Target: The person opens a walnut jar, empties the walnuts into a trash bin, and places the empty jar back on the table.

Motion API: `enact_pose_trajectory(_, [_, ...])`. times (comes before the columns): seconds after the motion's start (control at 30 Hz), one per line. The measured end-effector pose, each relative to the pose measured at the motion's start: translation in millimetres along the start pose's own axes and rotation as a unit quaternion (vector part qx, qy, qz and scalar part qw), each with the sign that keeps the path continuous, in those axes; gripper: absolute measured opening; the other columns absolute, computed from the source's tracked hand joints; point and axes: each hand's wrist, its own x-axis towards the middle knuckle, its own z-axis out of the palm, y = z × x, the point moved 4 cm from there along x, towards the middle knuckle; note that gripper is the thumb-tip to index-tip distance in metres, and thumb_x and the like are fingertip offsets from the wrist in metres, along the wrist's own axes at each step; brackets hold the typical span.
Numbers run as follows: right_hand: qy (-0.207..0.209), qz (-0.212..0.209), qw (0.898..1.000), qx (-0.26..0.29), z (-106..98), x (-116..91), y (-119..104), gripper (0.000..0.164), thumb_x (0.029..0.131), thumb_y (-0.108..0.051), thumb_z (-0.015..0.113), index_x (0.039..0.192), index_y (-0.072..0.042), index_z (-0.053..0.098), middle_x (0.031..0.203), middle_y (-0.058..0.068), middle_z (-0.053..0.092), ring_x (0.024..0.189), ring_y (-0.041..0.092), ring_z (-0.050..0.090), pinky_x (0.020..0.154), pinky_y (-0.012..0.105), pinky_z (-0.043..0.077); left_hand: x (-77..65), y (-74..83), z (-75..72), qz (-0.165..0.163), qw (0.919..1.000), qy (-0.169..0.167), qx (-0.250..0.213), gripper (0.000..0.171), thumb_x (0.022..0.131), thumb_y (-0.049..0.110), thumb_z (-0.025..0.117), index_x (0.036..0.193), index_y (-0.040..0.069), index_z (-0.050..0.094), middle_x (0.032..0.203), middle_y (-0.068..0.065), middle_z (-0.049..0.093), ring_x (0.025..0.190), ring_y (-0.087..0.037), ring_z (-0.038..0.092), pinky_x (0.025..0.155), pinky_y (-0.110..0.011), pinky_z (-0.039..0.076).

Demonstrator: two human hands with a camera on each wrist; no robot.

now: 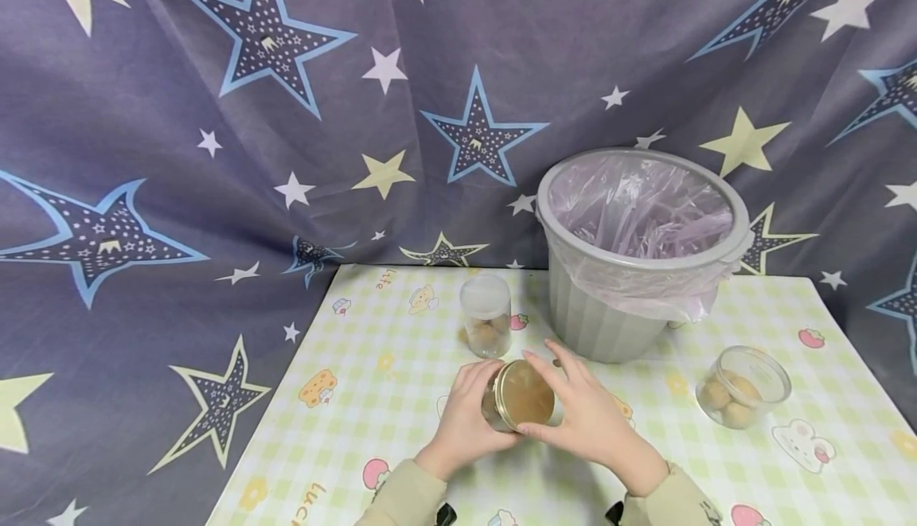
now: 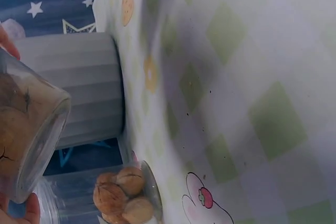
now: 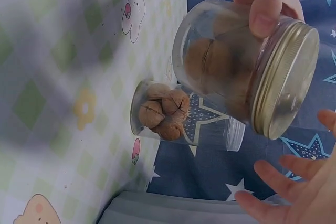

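Observation:
My left hand (image 1: 466, 418) grips a clear jar (image 3: 210, 61) with a gold screw lid (image 1: 528, 393), holding it tilted above the table. Cracked walnuts show through the jar's wall in both wrist views. My right hand (image 1: 591, 422) is beside the lid, its fingers (image 3: 270, 184) spread and apart from it in the right wrist view. Just behind the hands stands a taller clear jar (image 1: 485, 315) with a whitish lid and several walnuts (image 3: 164, 111) at its bottom.
A grey bin (image 1: 605, 319) lined with a pinkish plastic bag stands at the back right. To the right, a lidless clear tub (image 1: 770, 383) holds several round brown nuts. A checked cloth (image 1: 344, 446) covers the table, and a star-patterned curtain (image 1: 387, 128) hangs behind it.

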Motion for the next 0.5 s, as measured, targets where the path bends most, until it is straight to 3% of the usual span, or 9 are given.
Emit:
enact_pose_trajectory(0.2, [0.003, -0.011, 1.0, 0.007, -2.0, -0.8, -2.2, 0.087, 0.078, -0.068, 0.057, 0.144, -0.014, 0.037, 0.144, 0.026, 0.034, 0.119, 0.048, 0.048, 0.078, 0.063, 0.051, 2.2, 5.1, 2.8, 0.029, 0.9992, 0.001, 0.027, 0.091, 0.052, 0.034, 0.092, 0.128, 0.006, 0.048, 0.127, -0.007, 0.057, 0.117, -0.022, 0.047, 0.094, -0.044, 0.048])
enact_pose_trajectory(0.5, [-0.014, 0.009, 1.0, 0.014, -0.5, -2.5, -3.6, 0.088, 0.076, -0.061, 0.067, 0.145, -0.015, 0.036, 0.139, 0.025, 0.041, 0.105, 0.043, 0.058, 0.067, 0.05, 0.057, 3.7, 8.9, 6.2, 0.036, 0.9978, -0.006, 0.056, 0.088, 0.054, 0.036, 0.089, 0.128, 0.01, 0.05, 0.126, -0.005, 0.058, 0.116, -0.02, 0.048, 0.098, -0.04, 0.043])
